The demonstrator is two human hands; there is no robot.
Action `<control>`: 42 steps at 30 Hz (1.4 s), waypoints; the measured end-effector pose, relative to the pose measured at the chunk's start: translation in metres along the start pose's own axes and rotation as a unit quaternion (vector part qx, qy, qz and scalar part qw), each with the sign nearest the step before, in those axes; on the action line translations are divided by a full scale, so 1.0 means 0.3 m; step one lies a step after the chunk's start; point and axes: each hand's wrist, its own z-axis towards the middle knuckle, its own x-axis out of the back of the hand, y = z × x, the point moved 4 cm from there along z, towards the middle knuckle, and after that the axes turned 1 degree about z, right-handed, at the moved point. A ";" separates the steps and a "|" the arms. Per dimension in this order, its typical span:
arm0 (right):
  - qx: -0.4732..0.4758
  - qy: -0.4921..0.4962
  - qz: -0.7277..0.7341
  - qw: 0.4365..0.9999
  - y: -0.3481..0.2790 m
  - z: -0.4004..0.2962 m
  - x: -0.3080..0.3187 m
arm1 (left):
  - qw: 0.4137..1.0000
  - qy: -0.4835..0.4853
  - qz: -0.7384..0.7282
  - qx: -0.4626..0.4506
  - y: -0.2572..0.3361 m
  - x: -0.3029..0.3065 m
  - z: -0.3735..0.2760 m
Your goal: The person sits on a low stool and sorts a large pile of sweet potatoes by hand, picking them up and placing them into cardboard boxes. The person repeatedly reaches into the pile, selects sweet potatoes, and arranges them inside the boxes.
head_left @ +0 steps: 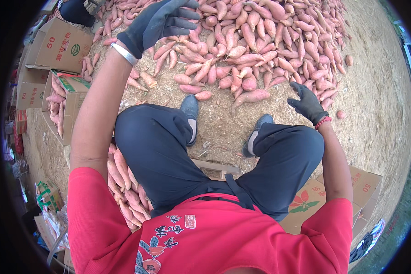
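A large heap of sweet potatoes [250,37] covers the ground in front of me. My left hand [159,27], in a dark work glove, is raised over the heap's left side with its fingers spread and nothing visible in it. At the heap's lower right edge is my right hand [306,102], gloved too; its thumb and fingers stand apart and I see no sweet potato in it. A long sweet potato [250,99] lies at the near edge of the heap, between my hands. Two small ones [203,95] rest by my left shoe [190,108].
An open carton [78,99] with sweet potatoes stands at left, near another cardboard box [60,44]. More sweet potatoes [125,178] lie beside my left thigh. Cardboard boxes [306,202] are at my right hip. Another person's dark-clothed leg [76,13] shows at top left.
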 end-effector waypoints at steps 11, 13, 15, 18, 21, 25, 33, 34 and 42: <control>-0.010 -0.173 -0.137 0.975 0.156 0.311 -0.461 | 0.853 0.117 0.457 0.225 -0.750 0.099 -0.053; 0.018 -0.176 -0.146 0.973 0.167 0.343 -0.509 | 0.780 0.091 0.582 0.210 -0.725 0.102 0.032; 0.043 -0.187 -0.151 0.970 0.161 0.375 -0.560 | 0.730 0.070 0.671 0.112 -0.769 0.154 0.107; 0.047 -0.124 -0.154 0.979 0.166 0.397 -0.610 | 0.727 -0.029 0.682 0.080 -0.777 0.179 0.235; 0.040 -0.175 -0.222 0.958 0.114 0.405 -0.601 | 0.719 -0.109 0.686 -0.011 -0.818 0.162 0.305; 0.104 -0.124 -0.232 0.959 0.133 0.371 -0.648 | 0.722 -0.163 0.659 0.131 -0.843 0.166 0.382; 0.120 -0.174 -0.239 0.948 0.138 0.377 -0.763 | 0.817 0.094 0.563 -0.076 -0.732 0.126 0.471; 0.120 -0.172 -0.226 0.951 0.130 0.381 -0.746 | 0.850 0.080 0.517 -0.056 -0.745 0.046 0.494; 0.085 -0.238 -0.079 0.964 0.103 0.323 -0.693 | 0.757 -0.119 0.640 -0.048 -0.859 -0.368 0.717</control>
